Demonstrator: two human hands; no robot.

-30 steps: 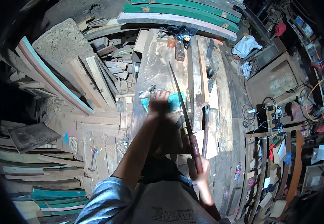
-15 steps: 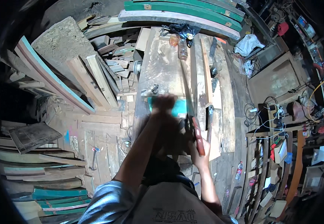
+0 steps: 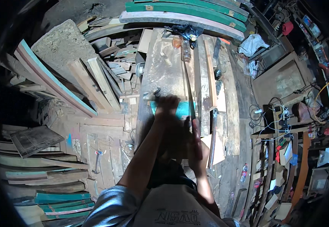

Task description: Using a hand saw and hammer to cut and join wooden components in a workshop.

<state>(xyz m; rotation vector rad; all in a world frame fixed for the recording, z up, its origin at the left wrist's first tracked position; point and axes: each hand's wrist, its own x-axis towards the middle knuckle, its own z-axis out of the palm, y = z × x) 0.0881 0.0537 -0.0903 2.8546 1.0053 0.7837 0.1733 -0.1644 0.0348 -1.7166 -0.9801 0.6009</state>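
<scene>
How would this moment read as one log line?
left hand: presses teal board | right hand: grips handsaw | saw: across board | surface: workbench

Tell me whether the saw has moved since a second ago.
Yes. The saw has been pushed forward: its tip, earlier well short of the bottle, now reaches close to it, and the right hand sits nearer the teal board.

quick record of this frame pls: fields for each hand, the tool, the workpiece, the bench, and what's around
left hand: pressed down on the teal board
right hand: gripping the handle of the hand saw, blurred
hand saw: long blade running away from the person, across the teal board
teal board: lies crosswise on the workbench
workbench: worn wooden top, plastic bottle at far end
surroundings: stacked planks at left, hammer on floor
</scene>
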